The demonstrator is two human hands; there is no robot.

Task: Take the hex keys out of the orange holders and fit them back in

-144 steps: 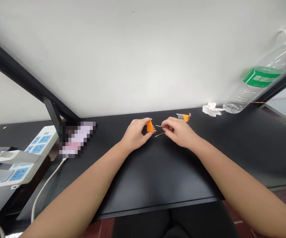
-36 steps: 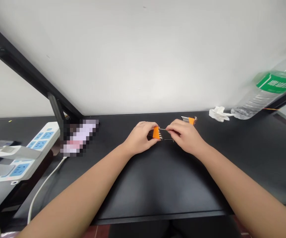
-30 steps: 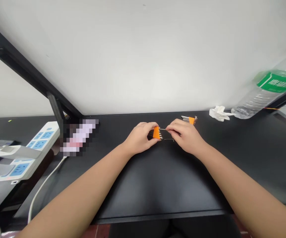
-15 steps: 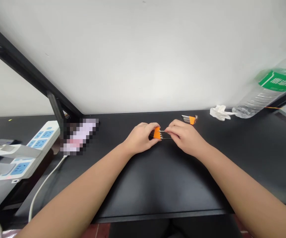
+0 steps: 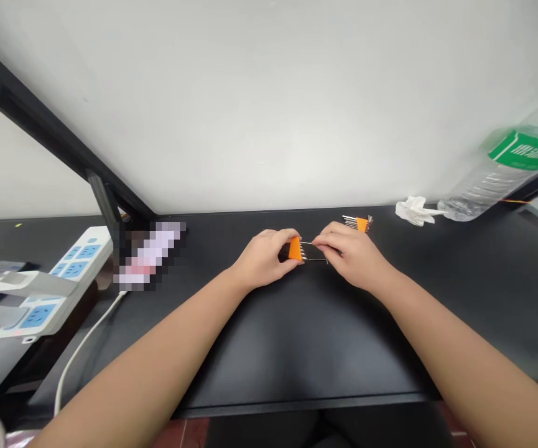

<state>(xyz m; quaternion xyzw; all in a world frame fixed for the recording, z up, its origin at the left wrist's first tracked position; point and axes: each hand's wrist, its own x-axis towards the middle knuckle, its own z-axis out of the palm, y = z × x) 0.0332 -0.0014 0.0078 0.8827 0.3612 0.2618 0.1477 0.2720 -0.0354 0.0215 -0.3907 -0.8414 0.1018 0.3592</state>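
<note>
Between the thumb and fingers of my left hand (image 5: 267, 260) is an orange hex key holder (image 5: 295, 249), just above or on the black tabletop. Several metal key ends show along its right side. My right hand (image 5: 347, 254) pinches a thin hex key (image 5: 306, 243) whose left end meets the upper part of the holder. Below it, a thin L-shaped key (image 5: 319, 260) sticks out to the right from the holder's lower end, its bent tip in view. Just beyond my right hand lies a second orange holder (image 5: 362, 224) with several hex keys in it.
At the back right, a crumpled white tissue (image 5: 415, 211) lies beside a clear bottle with a green label (image 5: 527, 149). A pixelated flat object (image 5: 154, 255) with a white cable lies left. A white power strip (image 5: 82, 261) stands further left, by a black frame (image 5: 63, 130).
My right hand has shifted very slightly, and the bent tip of the lower hex key now shows beside it. My left hand keeps the same hold on the orange holder.
</note>
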